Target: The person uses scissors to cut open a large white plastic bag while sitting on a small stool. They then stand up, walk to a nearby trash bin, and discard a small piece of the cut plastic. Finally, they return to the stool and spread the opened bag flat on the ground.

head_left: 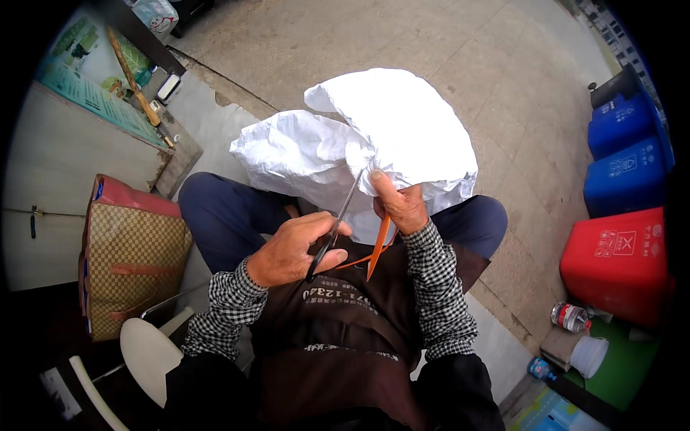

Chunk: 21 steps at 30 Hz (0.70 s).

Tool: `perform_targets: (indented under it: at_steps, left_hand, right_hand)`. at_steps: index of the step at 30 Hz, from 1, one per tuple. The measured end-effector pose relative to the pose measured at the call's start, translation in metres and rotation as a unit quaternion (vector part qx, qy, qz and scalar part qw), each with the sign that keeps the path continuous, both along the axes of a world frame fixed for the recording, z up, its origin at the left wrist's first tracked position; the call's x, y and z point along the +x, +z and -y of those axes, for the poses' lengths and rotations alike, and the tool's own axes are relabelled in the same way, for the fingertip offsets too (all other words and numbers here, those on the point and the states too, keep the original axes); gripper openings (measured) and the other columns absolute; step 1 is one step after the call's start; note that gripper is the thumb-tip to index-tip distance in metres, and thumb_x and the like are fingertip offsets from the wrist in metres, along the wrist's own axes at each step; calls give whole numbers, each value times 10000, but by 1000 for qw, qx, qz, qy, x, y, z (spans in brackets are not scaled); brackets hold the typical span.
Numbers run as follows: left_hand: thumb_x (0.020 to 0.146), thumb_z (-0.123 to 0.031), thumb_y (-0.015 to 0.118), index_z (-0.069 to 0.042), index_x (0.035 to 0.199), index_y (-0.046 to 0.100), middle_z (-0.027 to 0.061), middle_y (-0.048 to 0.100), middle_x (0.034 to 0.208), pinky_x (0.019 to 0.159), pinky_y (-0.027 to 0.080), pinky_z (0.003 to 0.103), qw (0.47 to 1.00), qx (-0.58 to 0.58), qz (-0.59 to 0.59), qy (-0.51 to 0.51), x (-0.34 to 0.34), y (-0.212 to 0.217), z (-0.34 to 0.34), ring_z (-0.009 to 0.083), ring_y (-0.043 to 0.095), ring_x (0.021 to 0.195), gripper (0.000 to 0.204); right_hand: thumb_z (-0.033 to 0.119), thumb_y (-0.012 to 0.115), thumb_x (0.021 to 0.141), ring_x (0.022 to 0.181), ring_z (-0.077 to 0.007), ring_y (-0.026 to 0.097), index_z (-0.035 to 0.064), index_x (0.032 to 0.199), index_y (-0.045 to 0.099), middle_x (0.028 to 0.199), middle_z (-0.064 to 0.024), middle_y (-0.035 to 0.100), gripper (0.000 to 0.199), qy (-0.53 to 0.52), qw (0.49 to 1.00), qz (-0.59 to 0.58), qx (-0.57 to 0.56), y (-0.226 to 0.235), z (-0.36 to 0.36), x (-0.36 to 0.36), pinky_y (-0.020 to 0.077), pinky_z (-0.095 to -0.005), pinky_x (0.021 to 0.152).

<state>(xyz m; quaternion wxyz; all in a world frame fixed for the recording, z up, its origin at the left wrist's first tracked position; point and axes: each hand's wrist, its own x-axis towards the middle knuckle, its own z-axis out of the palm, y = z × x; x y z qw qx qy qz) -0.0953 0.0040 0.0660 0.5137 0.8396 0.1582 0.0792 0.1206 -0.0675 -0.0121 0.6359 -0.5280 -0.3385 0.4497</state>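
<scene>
My left hand (291, 248) is closed around the black handles of a pair of scissors (340, 219). The blades point up and away, and their tips touch or lie against a large white crinkled sheet (410, 118). Whether it is a bag or a flat piece, I cannot tell. Pinched in my right hand (402, 205) is the sheet's near edge, with the thumb on top. An orange strip (379, 244) hangs down below the right hand; its upper end is hidden by the fingers. The sheet spreads over my knees and beyond them.
At left stand a patterned tan bag (136, 258) with a red top and a pale chair (147, 352). A wooden stick (133, 79) leans against a poster board. On the right are blue bins (625, 176), a red bin (614, 266), bottles (570, 316) and a white tub (589, 357).
</scene>
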Motion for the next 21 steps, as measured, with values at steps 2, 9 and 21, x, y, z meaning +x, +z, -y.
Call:
perform_targets:
  at_steps: [2, 9, 21]
  left_hand:
    - [825, -99, 702, 13, 1144, 591, 57, 592, 862, 735, 476, 270, 1000, -17, -4, 0, 3, -2, 1, 130, 568, 787, 356]
    - [818, -6, 660, 11, 1168, 560, 39, 583, 909, 760, 490, 257, 991, -72, 48, 98, 10, -6, 3, 106, 564, 804, 364]
    - [878, -215, 719, -100, 902, 507, -54, 481, 749, 580, 384, 188, 915, -272, 143, 263, 64, -37, -34, 24, 457, 652, 242]
  right_hand:
    - [182, 604, 937, 477, -89, 513, 14, 979, 579, 650, -11, 565, 175, 2, 1000, -11, -13, 2, 3, 0, 383, -254, 418]
    - [167, 580, 958, 443, -83, 475, 29, 1062, 557, 681, -24, 556, 174, 13, 999, -43, -11, 4, 5, -4, 380, -229, 364]
    - [181, 574, 950, 457, -74, 464, 15, 1031, 578, 645, -9, 538, 184, 19, 997, -68, -30, 7, 16, -16, 377, -239, 404]
